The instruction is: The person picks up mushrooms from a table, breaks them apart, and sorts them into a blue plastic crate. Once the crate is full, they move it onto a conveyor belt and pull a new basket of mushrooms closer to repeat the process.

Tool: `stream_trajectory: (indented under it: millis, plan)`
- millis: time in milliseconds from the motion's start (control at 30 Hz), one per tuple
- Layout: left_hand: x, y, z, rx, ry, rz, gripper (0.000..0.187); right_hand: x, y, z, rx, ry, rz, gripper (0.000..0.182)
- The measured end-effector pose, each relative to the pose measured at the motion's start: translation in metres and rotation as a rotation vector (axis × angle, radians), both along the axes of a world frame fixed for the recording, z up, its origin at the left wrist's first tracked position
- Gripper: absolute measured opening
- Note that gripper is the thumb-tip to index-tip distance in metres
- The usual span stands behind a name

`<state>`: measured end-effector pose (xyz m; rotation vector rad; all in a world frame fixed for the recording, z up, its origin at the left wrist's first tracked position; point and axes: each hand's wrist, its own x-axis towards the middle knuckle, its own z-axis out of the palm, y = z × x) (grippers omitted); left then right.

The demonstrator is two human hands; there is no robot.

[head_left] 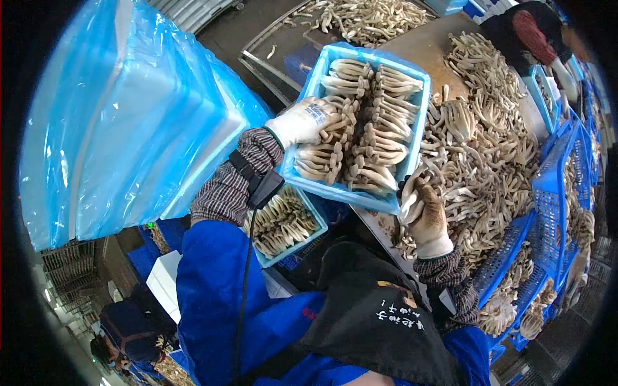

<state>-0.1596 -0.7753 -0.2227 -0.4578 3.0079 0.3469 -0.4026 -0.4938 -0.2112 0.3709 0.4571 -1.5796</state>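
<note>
A blue-lined foam box (421, 138) holds mushrooms in neat rows, with their dark caps toward the middle. My left hand (306, 121), in a white glove, reaches over the box's left rim. Its fingers are curled round a bunch of mushrooms (341, 119) in the left row, and the fingertips are partly hidden. By the lower right corner of the box, my right hand (430, 222) wears a brown-stained glove. It is closed round a few pale-stemmed mushrooms (410, 204), just beside the big loose pile (479, 170).
Blue plastic-wrapped foam boxes (129, 128) are stacked at left. Below sits a second filled box (318, 222). Blue crates (550, 206) of mushrooms line the right side. A co-worker's sleeve (533, 35) shows at upper right; another person (135, 328) is at lower left.
</note>
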Motion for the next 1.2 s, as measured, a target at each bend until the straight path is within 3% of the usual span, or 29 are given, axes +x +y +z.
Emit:
stream_trajectory:
  millis: [100,133,167,233,333,433,500,567,633,667,700,767,800,833,900,967,1033,1100,1133,1167,1200]
  plan:
    - [0.019,0.000,0.011,-0.125,0.194,0.015,0.071,-0.013,-0.018,-0.005,-0.071,-0.087,0.174,0.021]
    - [0.029,-0.002,0.013,-0.141,0.251,0.040,0.075,-0.009,-0.025,-0.002,-0.058,0.103,0.165,0.020]
    - [0.036,-0.002,0.018,-0.130,0.144,0.130,0.063,0.000,-0.036,0.006,0.237,0.316,0.057,0.021]
    - [0.050,-0.005,0.015,-0.064,0.092,0.193,0.049,-0.004,-0.043,0.005,0.149,0.723,0.202,0.024]
    - [0.058,0.001,0.008,-0.048,0.278,0.247,0.039,-0.010,-0.055,0.000,0.133,0.585,0.188,0.025]
    - [0.050,0.017,0.005,0.011,0.240,0.278,0.044,-0.014,-0.057,-0.006,0.115,0.529,0.211,0.026]
    - [0.045,0.028,-0.002,-0.111,0.180,0.271,0.047,-0.013,-0.058,-0.016,0.140,0.253,0.068,0.025]
    - [0.043,0.033,0.002,-0.083,0.225,0.305,0.049,-0.010,-0.064,-0.011,0.160,0.269,0.107,0.024]
    - [0.046,0.031,0.002,-0.016,0.344,0.316,0.047,-0.004,-0.070,-0.004,0.134,0.126,0.046,0.022]
    - [0.045,0.031,0.004,0.033,0.325,0.377,0.047,-0.001,-0.082,0.003,0.007,-0.443,-0.086,0.021]
    - [0.043,0.031,0.005,0.080,0.307,0.436,0.047,0.005,-0.087,0.007,0.027,0.010,0.055,0.021]
    - [0.026,0.028,0.006,0.060,0.270,0.454,0.045,0.018,-0.109,0.008,0.055,-0.176,0.006,0.019]
    - [0.016,0.025,0.006,0.049,0.211,0.442,0.041,0.028,-0.117,0.012,0.077,0.026,-0.005,0.018]
    - [0.008,0.024,0.006,0.040,0.152,0.431,0.038,0.027,-0.112,0.010,0.036,0.448,0.154,0.019]
    - [0.001,0.023,0.005,0.082,0.193,0.392,0.033,0.028,-0.115,-0.002,-0.007,0.627,0.244,0.018]
    - [-0.002,0.024,-0.013,0.028,-0.065,0.295,0.032,0.035,-0.120,0.013,0.027,0.477,0.195,0.018]
    - [0.006,0.029,-0.024,-0.059,0.007,0.293,0.035,0.035,-0.124,0.015,0.055,0.321,0.141,0.019]
    - [0.011,0.033,-0.012,0.084,0.113,0.450,0.040,0.032,-0.127,0.002,0.041,0.077,0.085,0.020]
    - [0.015,0.033,-0.004,0.199,0.368,0.513,0.045,0.038,-0.131,0.008,-0.034,-0.011,-0.012,0.021]
    - [0.012,0.031,0.001,0.130,0.532,0.546,0.051,0.039,-0.129,-0.002,-0.159,0.505,0.114,0.023]
    - [0.010,0.031,0.004,0.336,0.568,0.543,0.054,0.032,-0.135,-0.019,-0.178,0.576,0.249,0.023]
